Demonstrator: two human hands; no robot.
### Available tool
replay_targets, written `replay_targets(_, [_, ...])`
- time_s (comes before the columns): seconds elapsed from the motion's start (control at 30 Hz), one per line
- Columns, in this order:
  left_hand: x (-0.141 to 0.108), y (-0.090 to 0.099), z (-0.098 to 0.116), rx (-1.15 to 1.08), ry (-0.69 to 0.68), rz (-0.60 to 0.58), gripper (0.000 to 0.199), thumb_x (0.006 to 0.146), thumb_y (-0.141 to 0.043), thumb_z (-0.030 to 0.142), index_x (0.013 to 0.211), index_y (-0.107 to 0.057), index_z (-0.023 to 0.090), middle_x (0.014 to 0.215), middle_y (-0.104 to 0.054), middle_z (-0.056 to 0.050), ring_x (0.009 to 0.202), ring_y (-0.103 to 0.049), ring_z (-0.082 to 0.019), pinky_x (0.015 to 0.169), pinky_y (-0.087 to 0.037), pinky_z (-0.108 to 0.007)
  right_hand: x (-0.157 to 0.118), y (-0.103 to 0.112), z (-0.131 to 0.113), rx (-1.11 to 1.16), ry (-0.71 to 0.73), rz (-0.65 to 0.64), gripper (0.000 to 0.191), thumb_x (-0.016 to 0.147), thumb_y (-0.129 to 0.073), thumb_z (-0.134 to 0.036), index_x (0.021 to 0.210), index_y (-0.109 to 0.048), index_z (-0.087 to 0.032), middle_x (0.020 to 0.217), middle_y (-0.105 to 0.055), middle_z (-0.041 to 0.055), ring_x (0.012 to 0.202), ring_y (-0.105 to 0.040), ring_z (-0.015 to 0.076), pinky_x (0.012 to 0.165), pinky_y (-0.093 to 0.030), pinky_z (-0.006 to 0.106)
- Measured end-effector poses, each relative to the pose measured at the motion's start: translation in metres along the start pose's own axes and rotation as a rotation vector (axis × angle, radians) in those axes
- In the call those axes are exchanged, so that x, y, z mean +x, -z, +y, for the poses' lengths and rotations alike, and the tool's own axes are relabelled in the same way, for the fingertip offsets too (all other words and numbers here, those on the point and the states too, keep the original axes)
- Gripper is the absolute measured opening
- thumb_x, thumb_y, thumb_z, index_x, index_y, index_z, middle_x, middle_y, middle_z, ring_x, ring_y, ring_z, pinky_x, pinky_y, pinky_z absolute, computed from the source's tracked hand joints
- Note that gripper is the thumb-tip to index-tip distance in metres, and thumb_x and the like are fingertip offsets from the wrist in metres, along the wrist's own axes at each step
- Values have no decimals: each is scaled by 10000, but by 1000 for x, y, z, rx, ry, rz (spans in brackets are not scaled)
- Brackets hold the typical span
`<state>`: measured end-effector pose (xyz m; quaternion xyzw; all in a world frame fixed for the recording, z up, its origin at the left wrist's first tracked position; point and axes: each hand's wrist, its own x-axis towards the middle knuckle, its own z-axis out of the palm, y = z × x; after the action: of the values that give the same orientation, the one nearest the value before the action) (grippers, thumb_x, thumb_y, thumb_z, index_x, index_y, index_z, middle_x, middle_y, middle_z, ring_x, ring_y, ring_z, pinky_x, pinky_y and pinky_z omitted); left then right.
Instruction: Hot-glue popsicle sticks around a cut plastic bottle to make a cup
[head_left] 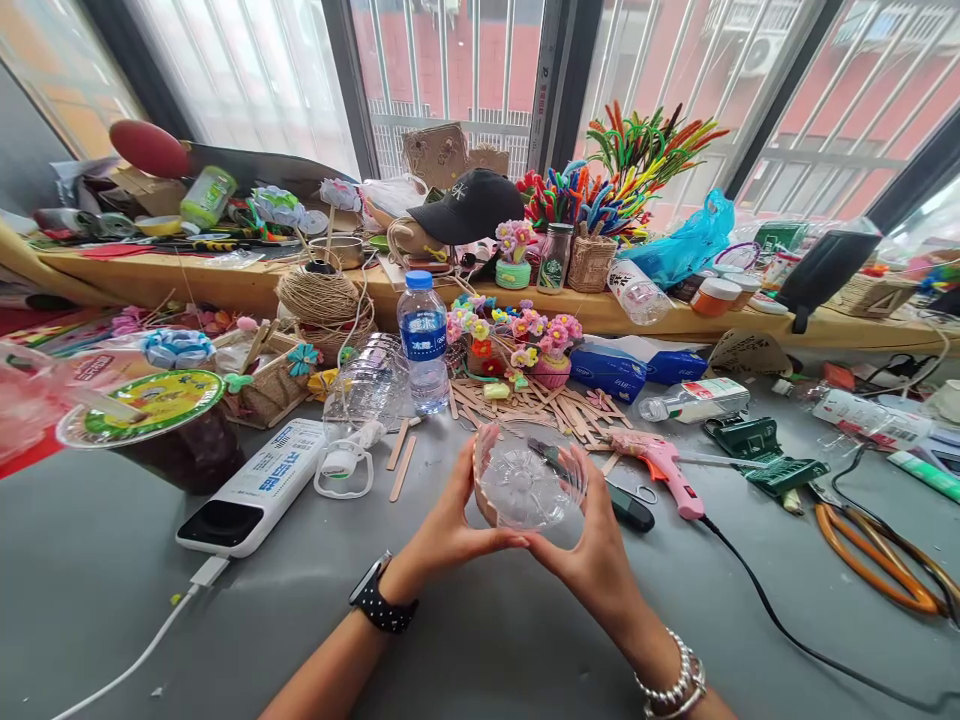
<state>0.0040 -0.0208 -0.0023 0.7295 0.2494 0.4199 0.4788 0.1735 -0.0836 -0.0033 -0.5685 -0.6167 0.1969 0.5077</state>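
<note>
Grey worktop (472,660), clear plastic cup held between two hands

Fingers of the left hand (450,525) curve around one side of the clear plastic cup (525,490), those of the right hand (589,545) around the other, with the thumbs at its near edge, their tips meeting or almost meeting. So the cup sits directly between the palms, touched by both; neither hand is clearly nearer. Its axis runs roughly away from the person, the open mouth tilted this way so that the ridged base shows inside. A pale brownish strip (484,485) lines its left side; what it is made of, I cannot tell.

Just beyond the right hand lies a dark-handled tool (631,508), partly hidden, then a pink glue gun (667,475). Wooden sticks (525,408) are heaped behind the cup, near an upright water bottle (426,350). Orange-handled scissors (874,560) lie well to the right. Farther back, a crowded wooden ledge (112,275) runs beneath barred windows (450,60).
</note>
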Motion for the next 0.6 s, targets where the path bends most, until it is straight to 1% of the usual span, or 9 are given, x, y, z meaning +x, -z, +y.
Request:
replay_targets(0.1, [0,1,0,29,-61,15,938,629,-713,413,1363,-146,271,1439,-187,-104,1316,-159,-287,1081,-138,-458,-2,1,-1,-82,101,31,900,638,-687,-409,1336,-155,-211,1334,-316,128,1228,-335,267,966,-381,442])
replay_targets(0.17, [1,2,2,45,-76,-6,971,600,-725,429,1366,-149,272,1444,-182,-97,1318,-149,-288,1084,-130,-452,-3,2,-2,-121,151,44,937,630,-693,-413,1350,-128,-210,1357,-290,129,1241,-314,277,987,-352,460])
replay_targets(0.23, [1,4,5,86,-73,-30,985,583,-730,441,1368,-163,263,1445,-182,-95,1321,-130,-293,1086,-117,-449,-3,3,-2,-132,180,30,980,631,-694,-410,1366,-77,-212,1394,-237,128,1261,-283,283,1015,-305,481])
replay_targets(0.33, [0,5,8,118,-67,-35,989,586,-714,469,1374,-158,248,1446,-176,-100,1323,-105,-297,1087,-102,-448,-2,3,-2,-115,188,8,1001,635,-692,-406,1374,-45,-209,1419,-190,123,1280,-249,283,1030,-278,486])
replay_targets(0.47, [-1,3,7,74,-62,-18,931,635,-650,519,1377,-157,245,1452,-153,-89,1325,-90,-296,1088,-98,-433,-2,2,-5,-111,192,50,998,635,-696,-392,1375,-50,-214,1415,-196,117,1282,-241,278,1020,-304,472])
replay_targets(0.6, [-1,3,5,23,-14,-19,879,647,-650,509,1365,-218,242,1421,-258,-86,1319,-115,-310,1085,-122,-431,-3,3,-6,-97,202,67,1021,613,-710,-410,1373,-53,-230,1399,-208,117,1268,-264,277,995,-341,465])
